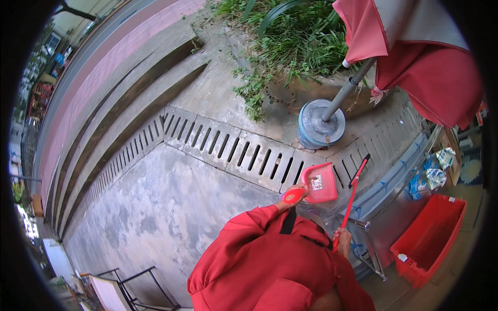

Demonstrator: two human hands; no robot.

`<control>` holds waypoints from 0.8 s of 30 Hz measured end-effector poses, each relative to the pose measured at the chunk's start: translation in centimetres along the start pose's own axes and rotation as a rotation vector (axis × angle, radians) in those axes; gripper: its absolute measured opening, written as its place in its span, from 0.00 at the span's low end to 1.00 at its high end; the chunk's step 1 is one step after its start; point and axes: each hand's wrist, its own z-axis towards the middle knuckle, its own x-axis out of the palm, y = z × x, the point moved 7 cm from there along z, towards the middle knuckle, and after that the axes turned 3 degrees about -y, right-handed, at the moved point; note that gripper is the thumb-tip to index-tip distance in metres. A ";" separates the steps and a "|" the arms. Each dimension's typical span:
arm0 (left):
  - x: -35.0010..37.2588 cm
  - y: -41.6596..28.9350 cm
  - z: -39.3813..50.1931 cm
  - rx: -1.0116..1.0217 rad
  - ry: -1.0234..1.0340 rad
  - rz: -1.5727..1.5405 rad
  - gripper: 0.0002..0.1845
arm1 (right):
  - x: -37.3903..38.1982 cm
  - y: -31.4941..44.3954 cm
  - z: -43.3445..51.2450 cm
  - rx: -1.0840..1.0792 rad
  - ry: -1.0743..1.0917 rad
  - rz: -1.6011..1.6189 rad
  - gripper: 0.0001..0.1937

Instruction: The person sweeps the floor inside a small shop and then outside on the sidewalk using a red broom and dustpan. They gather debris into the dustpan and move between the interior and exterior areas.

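My left hand (296, 195) is closed around the handle of a red plastic dustpan (326, 183), whose pan lies over the edge of a slotted drain cover (256, 159). A pale label with dark printing shows inside the pan. To the right, my right hand (343, 241) grips the red handle of a squeegee (355, 186). Its thin black blade points away from me, over the drain slots right of the dustpan. The two tools are apart. Red sleeves cover both my arms.
Beyond the drain, a blue bucket base (321, 134) holds a pole with a folded red umbrella (428, 77). A metal-framed stand (369, 241) and a red plastic crate (428, 241) are at right. Concrete steps (128, 97) curve along the left; green plants (299, 42) grow ahead.
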 end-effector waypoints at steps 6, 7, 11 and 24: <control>3.8 -0.3 0.2 0.176 -0.128 0.113 0.08 | -3.0 3.5 3.5 0.044 0.010 -0.065 0.07; 4.4 -0.4 0.2 0.183 -0.138 0.119 0.08 | -3.5 4.1 3.9 0.028 0.004 -0.080 0.07; 5.9 0.5 -0.2 0.102 -0.141 -0.023 0.09 | -4.4 5.2 4.4 -0.006 0.107 -0.094 0.06; 8.2 -3.2 -1.0 -0.130 -0.055 -0.102 0.08 | -5.9 2.5 2.0 -0.077 0.019 -0.009 0.07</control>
